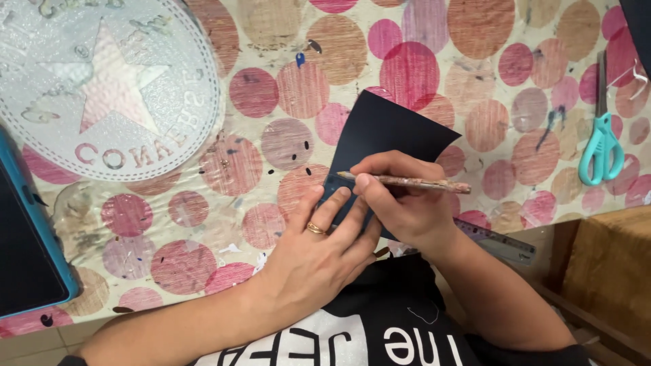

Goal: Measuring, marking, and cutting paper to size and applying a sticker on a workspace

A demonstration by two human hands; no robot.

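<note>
Polka-dot table cover (285,88): dark navy sheet (386,132) near front edge, left hand (315,254) flat, fingers spread on it; right hand (400,200) pinching pencil (413,182), tip on sheet; turquoise scissors (601,146) well apart, right.

Dark navy sheet (393,132): matt paper. Pencil (413,182): worn wood. Scissors (601,146): glossy plastic handles. Tablecloth (285,88): shiny plastic.

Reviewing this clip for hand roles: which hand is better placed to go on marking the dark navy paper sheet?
Right. The right hand already grips the worn wooden pencil, tip on the dark navy paper sheet. The left hand lies flat, pinning the sheet's lower edge, so it probably should just hold.
</note>
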